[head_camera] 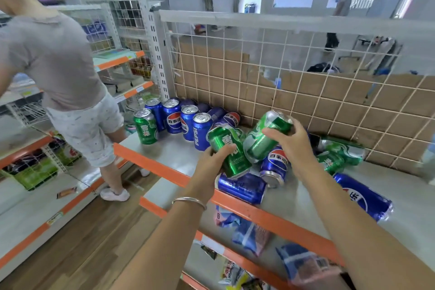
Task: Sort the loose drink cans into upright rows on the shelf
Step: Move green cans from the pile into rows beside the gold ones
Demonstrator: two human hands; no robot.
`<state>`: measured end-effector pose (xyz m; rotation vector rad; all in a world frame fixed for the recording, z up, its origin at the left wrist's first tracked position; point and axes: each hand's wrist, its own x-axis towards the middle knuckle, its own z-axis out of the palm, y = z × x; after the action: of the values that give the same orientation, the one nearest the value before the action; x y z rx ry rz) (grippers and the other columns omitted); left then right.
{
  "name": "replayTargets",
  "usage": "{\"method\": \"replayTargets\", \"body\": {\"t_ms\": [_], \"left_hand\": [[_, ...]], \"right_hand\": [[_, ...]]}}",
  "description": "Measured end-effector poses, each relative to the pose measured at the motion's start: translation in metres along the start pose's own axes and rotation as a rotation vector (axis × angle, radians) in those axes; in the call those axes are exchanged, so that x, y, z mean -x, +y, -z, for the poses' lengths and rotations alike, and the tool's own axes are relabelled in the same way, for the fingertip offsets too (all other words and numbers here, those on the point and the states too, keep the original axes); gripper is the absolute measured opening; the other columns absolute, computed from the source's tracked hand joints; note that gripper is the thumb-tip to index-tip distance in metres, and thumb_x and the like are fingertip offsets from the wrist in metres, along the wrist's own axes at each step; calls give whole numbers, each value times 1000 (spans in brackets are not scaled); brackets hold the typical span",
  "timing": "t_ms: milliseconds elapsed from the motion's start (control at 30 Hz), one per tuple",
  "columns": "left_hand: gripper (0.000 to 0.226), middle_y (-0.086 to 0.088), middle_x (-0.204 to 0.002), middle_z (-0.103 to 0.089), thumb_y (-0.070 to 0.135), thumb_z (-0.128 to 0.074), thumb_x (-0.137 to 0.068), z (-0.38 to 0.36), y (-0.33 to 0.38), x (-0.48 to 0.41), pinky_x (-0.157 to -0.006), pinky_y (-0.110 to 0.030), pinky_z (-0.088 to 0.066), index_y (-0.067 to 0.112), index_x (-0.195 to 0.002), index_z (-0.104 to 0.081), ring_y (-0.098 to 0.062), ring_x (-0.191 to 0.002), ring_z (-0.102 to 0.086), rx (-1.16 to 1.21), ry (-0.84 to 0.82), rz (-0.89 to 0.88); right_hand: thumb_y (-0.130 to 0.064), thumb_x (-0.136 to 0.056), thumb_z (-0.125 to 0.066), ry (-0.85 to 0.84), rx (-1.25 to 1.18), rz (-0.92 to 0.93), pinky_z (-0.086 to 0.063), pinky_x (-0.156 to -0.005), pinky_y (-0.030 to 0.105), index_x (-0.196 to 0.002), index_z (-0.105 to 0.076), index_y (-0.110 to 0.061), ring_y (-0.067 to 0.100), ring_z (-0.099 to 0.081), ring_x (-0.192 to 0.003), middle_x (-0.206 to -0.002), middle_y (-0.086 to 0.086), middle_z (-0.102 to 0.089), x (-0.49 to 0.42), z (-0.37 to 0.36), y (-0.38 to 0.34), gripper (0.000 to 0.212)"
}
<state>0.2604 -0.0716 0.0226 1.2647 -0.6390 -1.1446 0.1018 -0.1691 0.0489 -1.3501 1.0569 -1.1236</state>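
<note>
Far left: a bystander (58, 73) in a grey top stood at the neighbouring racks (122, 59), back to the camera.

Left end of the shelf (303, 198): one upright green can (146, 128) stood at the front corner. A cluster of upright blue cans (173, 116) stood just beside it, towards the wire mesh back (282, 54). Behind these, more blue cans on their sides (230, 119) lay against the cardboard (329, 101) lining the mesh.

Centre: left hand (211, 160), bracelet (189, 201) on the wrist. Its grip was clamped round a tilted green can (229, 150), top end leaning away from the camera. This can's lower end sat over a blue can lying by the edge (242, 187), along the orange front rail (164, 167). Contact between the two could not be told.

Right hand (289, 141): grip clamped on the top end of a second green can (266, 136), tilted with its top up and to the right, just beside the first. Below it a blue can with its base to the camera (274, 165) lay on its side.

Right: lying green cans (339, 153) rested near the cardboard. A far blue can (363, 195) lay on its side nearer the front, apart from the pile.

Lower shelf: snack packets (251, 235).
</note>
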Motion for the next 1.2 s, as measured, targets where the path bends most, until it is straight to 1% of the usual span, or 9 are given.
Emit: {"method": "replayTargets", "body": {"t_ms": [167, 267, 400, 500, 667, 767, 833, 1000, 1200], "left_hand": [[63, -13, -104, -71, 45, -75, -59, -45, -1, -14, -87, -38, -55, 9, -109, -63, -27, -95, -69, -64, -76, 37], [40, -2, -89, -71, 41, -74, -70, -83, -12, -12, -68, -25, -55, 14, -97, -64, -16, -78, -67, -202, -249, 55], [37, -4, -95, -72, 36, -68, -81, -147, -33, 18, -81, -31, -55, 10, -107, -63, -20, -87, -69, -250, -465, 159], [19, 4, -82, -73, 27, -59, -90, -194, -51, 46, -75, -22, -53, 12, -100, -63, -7, -76, -68, -196, -585, 215], [58, -20, -111, -68, 34, -68, -72, -280, -83, 109, -89, -40, -53, 0, -118, -59, -32, -99, -66, -165, -687, 316], [47, -19, -105, -70, 34, -63, -82, -327, -110, 150, -74, -35, -56, 1, -114, -61, -31, -87, -68, -180, -801, 358], [47, -17, -107, -70, 38, -65, -80, -357, -128, 179, -80, -42, -55, 5, -113, -63, -34, -93, -68, -158, -898, 394], [51, -16, -110, -70, 41, -65, -79, -430, -162, 248, -93, -53, -50, 6, -116, -64, -34, -101, -66, -193, -1010, 308], [48, -14, -108, -71, 34, -69, -78, -500, -186, 292, -92, -41, -53, 5, -115, -61, -29, -100, -68, -273, -1087, 336]], "right_hand": [[-18, -78, -75, 121, -67, 7, -52, -68, 26, -93, -66, -18, 8, -65, -72, -84, -2, -68, 18, 52, -20, 18], [-21, -86, -64, 199, -269, -122, -56, -63, 28, -86, -65, -16, 14, -66, -63, -75, 2, -69, 42, 86, -18, 5], [-35, -92, -44, 117, -500, -226, -55, -62, 31, -88, -72, -11, 22, -68, -69, -83, 10, -71, 85, 141, -16, 36], [-37, -91, -45, 197, -552, -205, -56, -66, 33, -86, -75, -14, 22, -69, -73, -87, 8, -71, 117, 193, -17, 39], [-45, -92, -44, 227, -591, -249, -57, -64, 27, -107, -65, -9, 22, -72, -84, -97, 10, -73, 185, 287, -15, 44], [-44, -84, -55, 349, -537, -280, -58, -66, 30, -115, -63, -8, 24, -72, -90, -106, 13, -72, 228, 347, -14, 48], [-46, -78, -61, 467, -494, -293, -57, -69, 33, -121, -61, -8, 27, -70, -93, -109, 13, -71, 253, 387, -9, 57], [-39, -93, -46, 596, -526, -282, -54, -49, 28, -96, -64, -12, 21, -70, -61, -75, 7, -73, 320, 477, -2, 33], [-33, -74, -64, 606, -482, -318, -56, -50, 29, -103, -65, -7, 24, -71, -64, -82, 12, -73, 365, 548, -1, 39]]}}
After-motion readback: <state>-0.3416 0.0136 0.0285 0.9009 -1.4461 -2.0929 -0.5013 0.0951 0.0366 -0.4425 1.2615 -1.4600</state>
